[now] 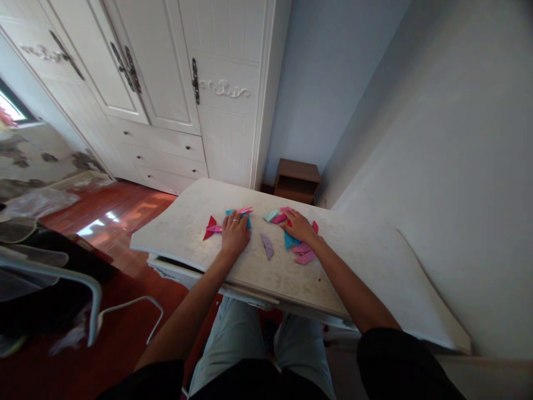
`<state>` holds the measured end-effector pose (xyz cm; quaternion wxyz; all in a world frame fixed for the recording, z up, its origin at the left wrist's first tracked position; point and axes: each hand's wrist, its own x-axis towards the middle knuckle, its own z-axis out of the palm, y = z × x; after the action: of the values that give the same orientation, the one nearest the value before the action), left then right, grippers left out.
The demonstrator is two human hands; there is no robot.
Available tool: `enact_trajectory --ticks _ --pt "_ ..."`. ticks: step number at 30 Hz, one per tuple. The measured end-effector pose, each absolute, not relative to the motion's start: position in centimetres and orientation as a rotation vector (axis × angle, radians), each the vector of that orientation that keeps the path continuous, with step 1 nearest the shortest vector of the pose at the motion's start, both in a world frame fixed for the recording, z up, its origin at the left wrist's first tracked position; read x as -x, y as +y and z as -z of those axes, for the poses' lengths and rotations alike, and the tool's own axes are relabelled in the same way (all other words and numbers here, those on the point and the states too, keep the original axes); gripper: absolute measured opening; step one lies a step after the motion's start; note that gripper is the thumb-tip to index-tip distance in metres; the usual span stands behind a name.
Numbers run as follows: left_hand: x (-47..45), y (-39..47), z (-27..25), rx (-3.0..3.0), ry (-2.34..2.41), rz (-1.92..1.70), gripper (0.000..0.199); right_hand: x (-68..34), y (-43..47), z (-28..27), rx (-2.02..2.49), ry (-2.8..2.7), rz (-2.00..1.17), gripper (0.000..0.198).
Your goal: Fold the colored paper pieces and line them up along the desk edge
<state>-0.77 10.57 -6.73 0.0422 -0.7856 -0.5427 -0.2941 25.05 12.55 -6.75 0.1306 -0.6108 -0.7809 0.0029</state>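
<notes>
Several folded paper pieces (267, 247), pink, red, blue, lilac

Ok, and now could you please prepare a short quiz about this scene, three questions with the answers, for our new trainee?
1. True or false: the left hand wears a ring.
2. Which colour is the folded piece lying alone between the left hand and the right hand?
A) red
B) lilac
C) green
3. Short answer: where does the small brown cabinet stand, compared with the table and the white wardrobe?

Key:
1. True.
2. B.
3. Beyond the table's far edge, to the right of the wardrobe in the picture.
</notes>
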Motion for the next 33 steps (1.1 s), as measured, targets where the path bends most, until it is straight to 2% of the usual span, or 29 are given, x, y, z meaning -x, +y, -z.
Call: enact_trajectory --ticks 15,21,26,33 --pt "1.8 8.8 6.6 2.31 -1.678 1.118 0.033 -25.0 7.6 4.3 1.605 -2.358 0.01 0.029" --pt "2.7 6.0 7.3 2.429 -1.592 0.978 0.035 -23.6 8.1 4.3 1.566 -2.355 0.062 0.038" --pt "3.4 4.8 7.9 2.501 -1.506 1.041 0.038 -22.3 9.0 4.3 1.53 -2.379 0.066 0.027" --pt "4.8 3.0 8.4 2.481 -1.397 1.262 0.026 -21.8 9.5 4.0 1.557 -2.297 0.067 0.018"
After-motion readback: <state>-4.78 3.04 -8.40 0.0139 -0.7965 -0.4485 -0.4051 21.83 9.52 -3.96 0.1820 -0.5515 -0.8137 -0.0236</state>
